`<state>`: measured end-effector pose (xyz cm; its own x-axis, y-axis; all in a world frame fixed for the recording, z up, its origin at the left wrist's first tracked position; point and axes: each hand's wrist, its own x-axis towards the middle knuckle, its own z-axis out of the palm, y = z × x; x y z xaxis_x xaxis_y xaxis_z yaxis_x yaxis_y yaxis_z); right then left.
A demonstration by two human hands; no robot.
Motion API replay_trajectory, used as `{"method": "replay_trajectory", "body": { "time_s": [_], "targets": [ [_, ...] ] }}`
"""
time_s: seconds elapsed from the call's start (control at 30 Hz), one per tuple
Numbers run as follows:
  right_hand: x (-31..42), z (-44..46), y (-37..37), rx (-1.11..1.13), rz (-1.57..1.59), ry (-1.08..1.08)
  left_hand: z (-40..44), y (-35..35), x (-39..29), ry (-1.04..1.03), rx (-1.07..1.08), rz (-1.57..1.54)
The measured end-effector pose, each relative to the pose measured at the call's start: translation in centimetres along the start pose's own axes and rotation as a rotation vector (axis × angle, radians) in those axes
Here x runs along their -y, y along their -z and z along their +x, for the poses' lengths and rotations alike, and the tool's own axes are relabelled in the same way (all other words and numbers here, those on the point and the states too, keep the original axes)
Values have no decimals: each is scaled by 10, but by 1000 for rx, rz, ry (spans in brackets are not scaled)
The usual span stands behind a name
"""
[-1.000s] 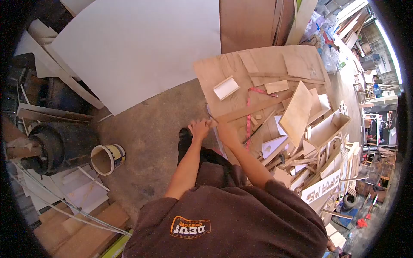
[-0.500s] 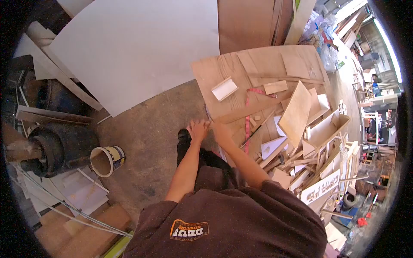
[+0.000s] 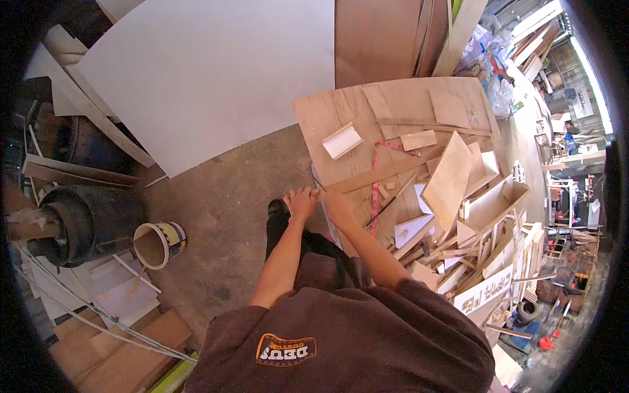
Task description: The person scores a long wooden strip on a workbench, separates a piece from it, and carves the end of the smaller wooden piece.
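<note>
My left hand [image 3: 302, 203] is held over the floor beside the plywood worktop [image 3: 327, 111], its fingers a little apart. Right beside it, at the worktop's near left edge, my right hand [image 3: 336, 205] has its fingers curled in. The two hands almost meet at the fingertips. Whatever may be in the right fingers is too small or hidden to make out. A thin pale strip [image 3: 317, 175] runs along the worktop edge, passing by the hands. On the top lie a pink measuring tape [image 3: 375, 196], a small white-faced block [image 3: 342, 140] and a thin dark rod [image 3: 392, 202].
Wood offcuts and a plywood board [image 3: 448, 173] pile up on the right, with an open wooden box [image 3: 495, 208]. A large white sheet [image 3: 229, 72] leans ahead. On the left floor stand a bucket [image 3: 152, 247] and a black drum [image 3: 108, 223].
Both hands stay close together at the worktop edge, with only a slight shift of the fingers. The view has tilted a little, moving the surroundings slightly.
</note>
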<state>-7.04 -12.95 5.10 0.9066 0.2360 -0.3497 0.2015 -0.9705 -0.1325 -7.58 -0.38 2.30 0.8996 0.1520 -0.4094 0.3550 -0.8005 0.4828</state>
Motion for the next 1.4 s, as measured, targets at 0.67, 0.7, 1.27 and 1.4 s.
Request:
{"method": "replay_trajectory", "body": {
  "time_s": [0.67, 0.7, 1.27, 1.4],
  "targets": [
    [22, -57, 96, -151, 111, 48, -1, 6, -1, 2, 58, -50],
    [28, -78, 135, -10, 57, 39, 0, 1, 2, 6, 62, -54],
    [20, -82, 96, 149, 71, -114, 4, -15, 12, 10, 4, -75],
    [21, -47, 54, -21, -17, 37, 4, -4, 11, 19, 112, -109]
  ]
}}
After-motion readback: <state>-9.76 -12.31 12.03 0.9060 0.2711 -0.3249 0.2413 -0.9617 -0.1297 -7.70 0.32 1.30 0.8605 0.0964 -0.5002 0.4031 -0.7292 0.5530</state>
